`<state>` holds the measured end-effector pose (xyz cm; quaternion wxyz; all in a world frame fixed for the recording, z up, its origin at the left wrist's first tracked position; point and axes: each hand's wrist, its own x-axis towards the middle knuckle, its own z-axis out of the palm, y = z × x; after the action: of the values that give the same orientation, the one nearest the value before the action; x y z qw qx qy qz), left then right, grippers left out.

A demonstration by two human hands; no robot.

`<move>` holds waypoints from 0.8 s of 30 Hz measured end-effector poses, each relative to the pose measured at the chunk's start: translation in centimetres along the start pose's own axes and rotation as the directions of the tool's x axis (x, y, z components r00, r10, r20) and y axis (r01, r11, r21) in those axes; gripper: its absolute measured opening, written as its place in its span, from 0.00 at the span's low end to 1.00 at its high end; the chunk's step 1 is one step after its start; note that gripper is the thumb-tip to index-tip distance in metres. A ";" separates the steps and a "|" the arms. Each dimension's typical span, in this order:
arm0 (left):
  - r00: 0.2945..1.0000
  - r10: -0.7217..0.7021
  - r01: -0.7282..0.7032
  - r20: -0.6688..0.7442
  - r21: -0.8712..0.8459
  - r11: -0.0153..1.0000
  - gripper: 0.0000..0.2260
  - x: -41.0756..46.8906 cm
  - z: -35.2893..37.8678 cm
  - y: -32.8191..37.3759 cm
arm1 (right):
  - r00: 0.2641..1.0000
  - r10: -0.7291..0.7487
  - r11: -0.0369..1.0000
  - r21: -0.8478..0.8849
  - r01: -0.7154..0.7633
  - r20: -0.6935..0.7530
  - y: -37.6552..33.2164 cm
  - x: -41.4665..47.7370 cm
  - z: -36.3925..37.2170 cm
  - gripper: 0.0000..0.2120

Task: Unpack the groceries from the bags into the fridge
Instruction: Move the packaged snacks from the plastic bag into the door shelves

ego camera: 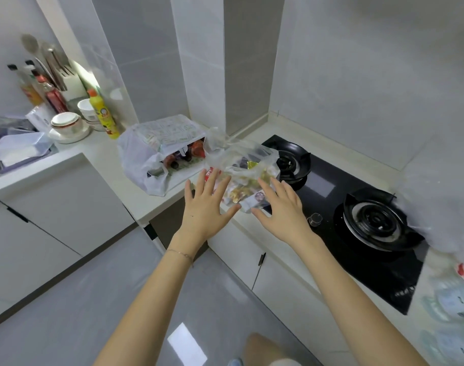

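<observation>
A clear plastic bag (248, 165) of small packaged snacks lies on the white counter (170, 196) at the corner, beside the hob. My left hand (208, 204) reaches toward its left side with fingers spread and straight. On the bag's right side my right hand (281, 207) is spread the same way, fingertips at the bag's edge. Neither hand holds anything. Behind and to the left lies a white shopping bag (146, 159) on its side, with a printed box and several red-capped bottles showing at its mouth. No fridge is in view.
A black two-burner gas hob (357, 207) fills the counter to the right. More bagged goods (452, 299) lie at the far right edge. Bowls (67, 125), a yellow bottle (104, 114), sauce bottles and a utensil holder stand at the back left by the sink (14, 151).
</observation>
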<state>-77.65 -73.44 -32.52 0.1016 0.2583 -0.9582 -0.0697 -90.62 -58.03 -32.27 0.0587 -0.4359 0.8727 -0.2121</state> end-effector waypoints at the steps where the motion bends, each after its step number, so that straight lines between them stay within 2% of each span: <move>1: 1.000 0.002 -0.002 0.009 -0.008 1.000 0.38 0.9 0.3 -0.3 | 1.000 0.007 1.000 0.003 -0.007 0.002 0.3 1.0 0.2 0.33; 5: 0.999 0.012 -0.010 0.043 -0.031 0.999 0.36 4.8 1.6 -1.7 | 0.999 0.029 0.999 0.032 -0.030 0.016 1.5 5.4 1.3 0.33; 9: 0.994 -0.007 0.009 0.106 -0.019 1.000 0.30 9.4 3.0 -3.6 | 0.998 0.045 0.997 0.054 -0.048 0.050 2.7 10.3 2.3 0.32; 12: 0.993 -0.013 0.016 0.113 -0.028 0.999 0.34 13.4 4.0 -4.7 | 0.996 0.038 0.998 0.042 -0.041 0.084 3.6 14.3 2.8 0.32; 18: 0.982 -0.032 0.030 0.184 0.016 0.999 0.29 20.5 5.7 -5.7 | 0.980 0.046 0.999 0.007 -0.048 0.195 5.0 21.6 3.4 0.33; 24: 0.952 -0.044 0.052 0.302 -0.019 0.998 0.27 24.1 8.8 -7.0 | 0.963 0.074 0.997 0.017 -0.081 0.258 6.3 25.6 4.8 0.32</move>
<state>-96.75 -91.01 -38.54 -0.0442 0.2663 -0.9550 -0.1234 -109.57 -76.35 -37.12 0.1857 -0.4246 0.8710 -0.1630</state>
